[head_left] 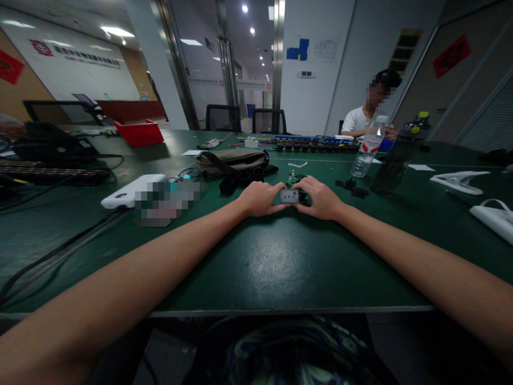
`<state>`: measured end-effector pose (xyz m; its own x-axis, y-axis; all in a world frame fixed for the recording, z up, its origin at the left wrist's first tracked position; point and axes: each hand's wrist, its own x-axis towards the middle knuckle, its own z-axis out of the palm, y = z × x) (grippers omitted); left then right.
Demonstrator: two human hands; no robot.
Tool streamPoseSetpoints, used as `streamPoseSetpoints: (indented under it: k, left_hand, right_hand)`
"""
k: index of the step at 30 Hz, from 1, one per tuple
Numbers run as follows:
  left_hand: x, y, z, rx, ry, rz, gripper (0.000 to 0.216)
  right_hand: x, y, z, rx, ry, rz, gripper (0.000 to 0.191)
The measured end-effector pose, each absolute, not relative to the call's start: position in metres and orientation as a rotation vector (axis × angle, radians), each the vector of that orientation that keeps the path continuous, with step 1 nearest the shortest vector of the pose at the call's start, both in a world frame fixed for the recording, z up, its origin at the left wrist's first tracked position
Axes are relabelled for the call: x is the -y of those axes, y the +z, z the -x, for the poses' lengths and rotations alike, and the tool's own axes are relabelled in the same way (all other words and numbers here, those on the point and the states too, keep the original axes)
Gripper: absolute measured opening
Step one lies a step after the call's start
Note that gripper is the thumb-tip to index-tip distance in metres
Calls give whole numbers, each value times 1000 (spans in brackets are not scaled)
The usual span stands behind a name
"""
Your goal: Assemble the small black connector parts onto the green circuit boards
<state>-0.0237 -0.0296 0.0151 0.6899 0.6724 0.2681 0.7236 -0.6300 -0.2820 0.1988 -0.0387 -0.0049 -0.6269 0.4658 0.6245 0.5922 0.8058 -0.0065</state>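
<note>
Between my two hands is a small grey rectangular block [289,196] with dark letters that look like "SPO" on the side facing me. My left hand [260,198] pinches its left end between thumb and fingers. From the other side, my right hand [321,199] grips its right end with thumb and curled fingers. Right behind the block lie small green circuit boards [295,177], partly covered by my right fingers. Black small parts [352,187] lie on the table to the right of my right hand.
On the green table [264,262], a khaki pouch [232,161] and a white power bank [134,191] with cables are left. A clear bottle [366,149] and a dark bottle [401,155] stand right. Another person [356,120] sits across. A red bin [140,132] is far left.
</note>
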Motion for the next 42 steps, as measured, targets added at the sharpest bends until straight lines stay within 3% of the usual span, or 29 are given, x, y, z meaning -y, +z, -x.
streamPoseSetpoints:
  k: [42]
  left_hand:
    - [29,14,24,1089,-181,2546,61]
  right_hand:
    - [39,-4,-198,2372,-250,807,26]
